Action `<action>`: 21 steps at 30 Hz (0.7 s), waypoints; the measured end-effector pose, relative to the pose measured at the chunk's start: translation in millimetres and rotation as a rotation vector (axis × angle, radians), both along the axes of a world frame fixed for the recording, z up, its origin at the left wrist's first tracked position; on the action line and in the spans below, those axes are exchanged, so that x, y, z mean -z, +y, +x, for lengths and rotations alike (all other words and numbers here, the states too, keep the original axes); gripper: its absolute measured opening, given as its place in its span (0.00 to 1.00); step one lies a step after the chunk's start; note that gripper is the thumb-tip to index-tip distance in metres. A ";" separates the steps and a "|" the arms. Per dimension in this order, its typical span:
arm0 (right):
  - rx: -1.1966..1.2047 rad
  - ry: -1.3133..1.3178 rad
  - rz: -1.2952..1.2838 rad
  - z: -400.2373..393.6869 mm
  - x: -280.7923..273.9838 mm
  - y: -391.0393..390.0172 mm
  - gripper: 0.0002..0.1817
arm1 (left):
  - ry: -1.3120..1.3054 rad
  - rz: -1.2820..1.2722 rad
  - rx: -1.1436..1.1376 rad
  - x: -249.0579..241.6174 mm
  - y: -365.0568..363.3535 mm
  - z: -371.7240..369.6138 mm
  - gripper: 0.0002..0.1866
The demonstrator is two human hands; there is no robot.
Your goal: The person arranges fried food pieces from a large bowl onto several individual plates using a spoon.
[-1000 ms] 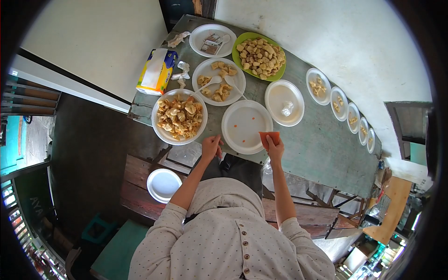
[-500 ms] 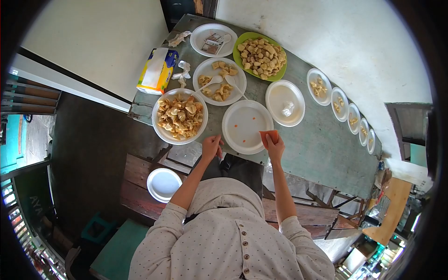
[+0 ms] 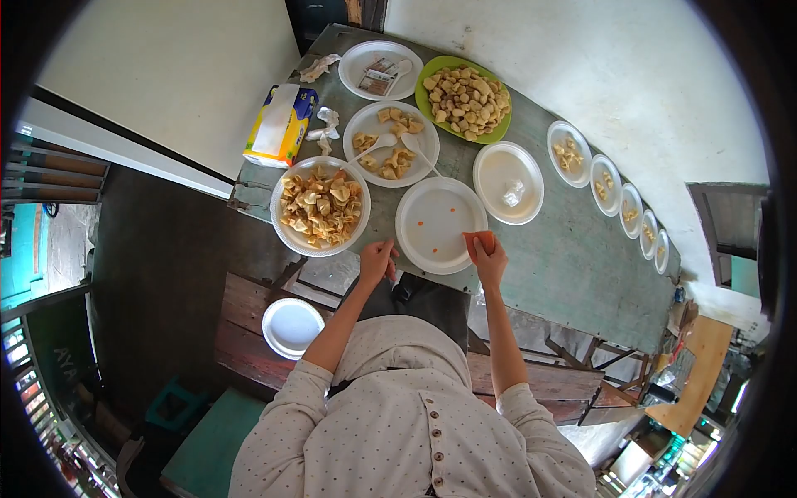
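My right hand (image 3: 491, 264) is closed on a small, flat orange-red piece (image 3: 479, 244), whose kind I cannot make out. It is held over the right rim of a white foam plate (image 3: 429, 246) that has a few small orange spots on it. By the lower left of that plate, at the table's edge, is my left hand (image 3: 378, 260). Its fingers are loosely bent and a little apart, and nothing shows in them. Left of this hand stands a white bowl (image 3: 281, 222) heaped with fried, folded wonton-like pieces (image 3: 320, 206).
Behind lie a plate with wontons and spoons (image 3: 354, 124), a green plate of pale chunks (image 3: 504, 131), a plate with sachets (image 3: 353, 66), and a tissue pack (image 3: 282, 124). A plate with crumpled plastic (image 3: 490, 199) is right. Several plates (image 3: 554, 137) line the wall.
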State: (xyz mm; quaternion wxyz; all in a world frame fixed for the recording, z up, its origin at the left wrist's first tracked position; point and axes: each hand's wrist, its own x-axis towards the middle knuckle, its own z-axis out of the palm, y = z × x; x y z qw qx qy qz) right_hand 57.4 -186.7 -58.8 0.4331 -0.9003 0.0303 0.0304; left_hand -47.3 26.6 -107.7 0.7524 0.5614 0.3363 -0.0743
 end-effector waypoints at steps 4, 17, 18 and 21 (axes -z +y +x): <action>-0.008 -0.001 -0.020 0.3 0.5 -0.6 0.17 | 0.009 -0.027 -0.006 0.4 -0.1 0.8 0.20; 0.005 -0.035 -0.023 -0.1 1.2 0.1 0.16 | 0.001 -0.020 -0.009 -1.2 -0.1 0.6 0.20; 0.005 -0.035 -0.022 0.0 2.0 -0.4 0.16 | 0.003 -0.017 -0.007 -2.0 0.0 0.6 0.20; 0.011 -0.040 -0.008 -0.6 -0.6 0.7 0.16 | 0.008 -0.019 -0.006 -1.8 0.2 0.7 0.20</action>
